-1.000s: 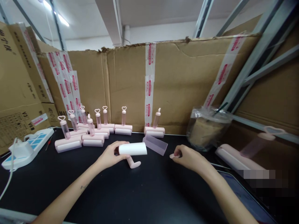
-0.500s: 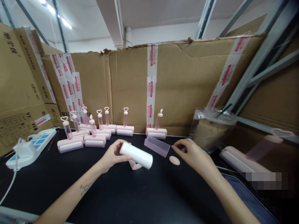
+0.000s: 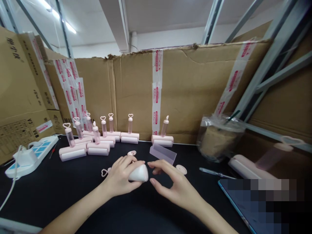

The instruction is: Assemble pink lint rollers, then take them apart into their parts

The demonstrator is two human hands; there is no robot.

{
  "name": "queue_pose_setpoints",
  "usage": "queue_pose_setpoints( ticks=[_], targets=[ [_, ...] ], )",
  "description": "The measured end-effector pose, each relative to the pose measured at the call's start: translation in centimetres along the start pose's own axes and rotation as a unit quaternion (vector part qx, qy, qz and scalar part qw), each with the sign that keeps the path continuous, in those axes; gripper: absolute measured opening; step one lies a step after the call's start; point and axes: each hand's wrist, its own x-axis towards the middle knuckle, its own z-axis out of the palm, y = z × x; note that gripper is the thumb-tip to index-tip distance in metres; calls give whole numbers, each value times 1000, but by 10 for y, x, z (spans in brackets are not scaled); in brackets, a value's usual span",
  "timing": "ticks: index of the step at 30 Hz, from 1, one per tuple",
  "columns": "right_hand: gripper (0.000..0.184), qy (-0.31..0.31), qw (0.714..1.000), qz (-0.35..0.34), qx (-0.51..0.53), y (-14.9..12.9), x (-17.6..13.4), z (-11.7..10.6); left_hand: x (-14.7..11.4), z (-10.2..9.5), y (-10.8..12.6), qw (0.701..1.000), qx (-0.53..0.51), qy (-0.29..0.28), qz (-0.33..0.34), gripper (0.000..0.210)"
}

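My left hand (image 3: 122,175) is wrapped round a white lint roller roll (image 3: 139,174), whose round end points right. My right hand (image 3: 174,183) is open just right of that end, thumb and fingers apart, not touching the roll. A pink heart-shaped handle end (image 3: 105,172) shows at the left edge of my left hand; what it joins is hidden. Beyond that hand is a small oval pink piece (image 3: 132,153). Past my right hand lie a translucent lilac cover (image 3: 164,154) and a round pink cap (image 3: 181,169).
Several pink lint rollers (image 3: 73,151) stand at the back left; one more (image 3: 162,140) stands further right. At left is a white power strip (image 3: 46,146). A bagged drink cup (image 3: 215,141), a thin pen-like tool (image 3: 212,171) and a tablet (image 3: 234,201) lie right. Cardboard (image 3: 131,87) walls the back.
My left hand has shifted slightly left and down, turning the roll so its end faces right. My right hand has moved left from beside the pink cap to the roll's end.
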Motion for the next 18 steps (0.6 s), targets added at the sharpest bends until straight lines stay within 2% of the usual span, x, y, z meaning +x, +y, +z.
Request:
queue_pose_setpoints(
  ticks=[5,14,18],
  targets=[
    [29,-45,999,4,-4,8,0,16,-2,10,-7,995,90,-34,36,48],
    [35,-25,1000,3,-2,8,-3,26,-5,17,0,991,107,-59,53,44],
    [34,-11,1000,9,3,8,-4,30,-6,19,3,994,88,-53,37,41]
  ],
)
